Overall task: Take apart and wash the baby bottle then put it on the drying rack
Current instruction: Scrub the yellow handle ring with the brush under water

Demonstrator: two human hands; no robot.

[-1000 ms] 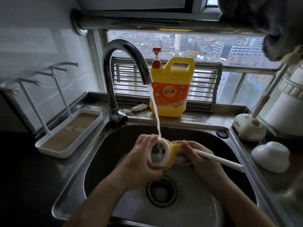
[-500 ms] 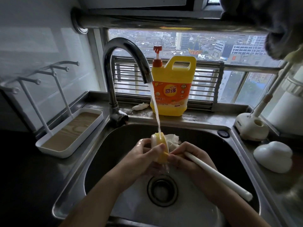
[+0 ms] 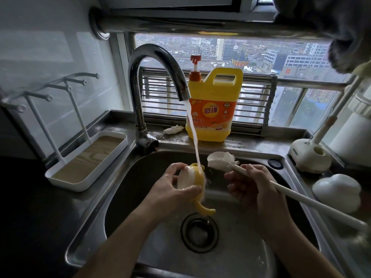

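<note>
Over the steel sink [image 3: 128,177], my left hand [image 3: 170,191] grips a yellow bottle collar with handles [image 3: 197,183], its white inner part facing left. Water from the curved tap [image 3: 156,77] runs onto the collar's top edge. My right hand [image 3: 255,183] holds a white bottle brush [image 3: 220,160] by its long handle; the brush head is lifted up and to the right of the collar, apart from it. The white drying rack [image 3: 84,157] with upright pegs stands on the counter at the left, with nothing on its pegs.
A yellow detergent jug [image 3: 214,105] with a red pump stands on the ledge behind the sink. A white brush stand [image 3: 309,157] and a white rounded object [image 3: 337,191] sit on the right counter. The drain [image 3: 198,231] lies below my hands.
The brush has come out of the collar and risen to the right. My left hand has turned the collar, so that a yellow handle now hangs down.
</note>
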